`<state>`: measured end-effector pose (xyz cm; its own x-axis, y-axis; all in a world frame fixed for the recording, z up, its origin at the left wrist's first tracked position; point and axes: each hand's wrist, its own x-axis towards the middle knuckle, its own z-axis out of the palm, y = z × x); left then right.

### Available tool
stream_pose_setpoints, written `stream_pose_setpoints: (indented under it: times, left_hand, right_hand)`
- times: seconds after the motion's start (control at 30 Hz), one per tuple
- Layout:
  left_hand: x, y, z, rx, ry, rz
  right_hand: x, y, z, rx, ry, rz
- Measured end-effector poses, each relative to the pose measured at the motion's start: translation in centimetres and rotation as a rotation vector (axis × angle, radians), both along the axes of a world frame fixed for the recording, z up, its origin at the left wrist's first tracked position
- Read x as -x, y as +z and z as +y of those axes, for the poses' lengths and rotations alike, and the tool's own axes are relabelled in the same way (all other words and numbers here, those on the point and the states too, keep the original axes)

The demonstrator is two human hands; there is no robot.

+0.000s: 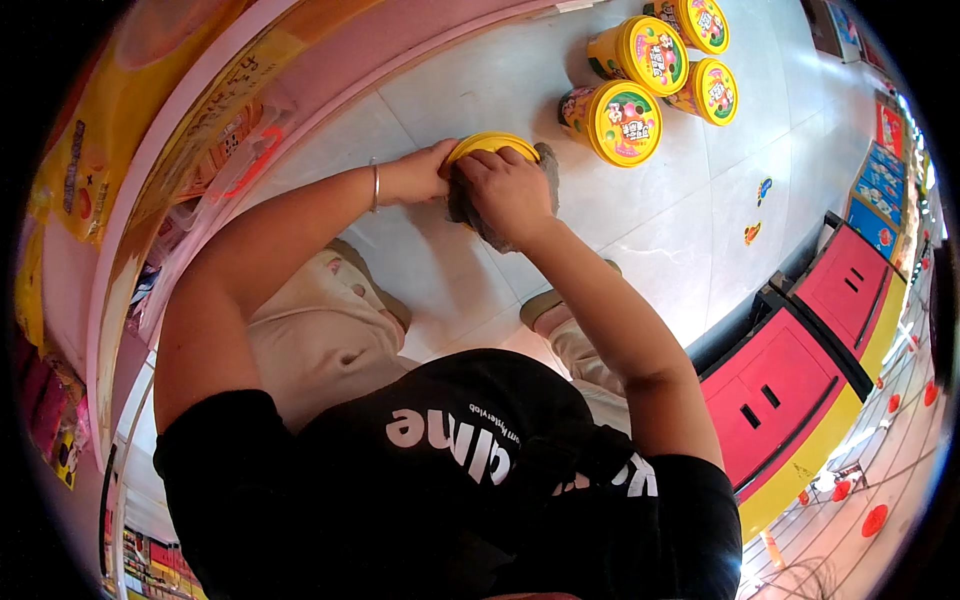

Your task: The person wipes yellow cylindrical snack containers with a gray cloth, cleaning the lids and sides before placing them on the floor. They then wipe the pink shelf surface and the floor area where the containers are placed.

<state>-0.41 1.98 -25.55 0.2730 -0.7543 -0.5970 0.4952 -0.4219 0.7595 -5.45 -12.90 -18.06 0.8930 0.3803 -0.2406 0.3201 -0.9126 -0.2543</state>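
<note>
Between my hands is a round tub with a yellow lid [499,140], tilted and partly hidden by my fingers. My left hand [424,174], with a silver bangle on its wrist, grips the tub's left side near the rim. A dark grey cloth [551,169] lies under my right hand [508,191], which presses it against the tub with bent fingers. Just beyond stands a matching tub with a yellow lid and a colourful printed label [628,124]. The tub's underside is hidden.
Several more yellow-lidded tubs [654,56] stand on the grey tiled floor [660,217]. A pink-edged shelf [247,142] with packaged goods curves along my left. Red cabinets [772,397] with yellow bases line the right. Footprint stickers [752,233] mark the floor.
</note>
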Motion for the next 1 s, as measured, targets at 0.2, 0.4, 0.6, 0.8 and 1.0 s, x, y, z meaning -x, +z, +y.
stream_pose_setpoints:
  times: [0.2, 0.4, 0.6, 0.8, 1.0]
  left_hand:
    - [0.2, 0.9, -0.3, -0.012, 0.040, 0.044]
    - [1.0, 0.8, -0.6, 0.041, 0.090, -0.083]
    - [1.8, -0.5, -0.7, -0.059, 0.115, -0.068]
    - [1.7, 0.5, -1.6, -0.049, 0.137, -0.139]
    - [1.7, 1.7, -1.6, -0.089, 0.117, -0.071]
  right_hand:
    - [-1.5, 0.0, -4.7, 0.182, -0.346, 0.103]
    - [-1.8, 0.6, -2.2, 0.154, -0.280, 0.201]
    - [-2.3, -0.3, -1.7, 0.122, -0.328, 0.120]
    - [1.7, -0.3, -6.8, 0.264, -0.650, 0.308]
    - [4.3, -1.7, 0.1, 0.255, -0.210, 0.211]
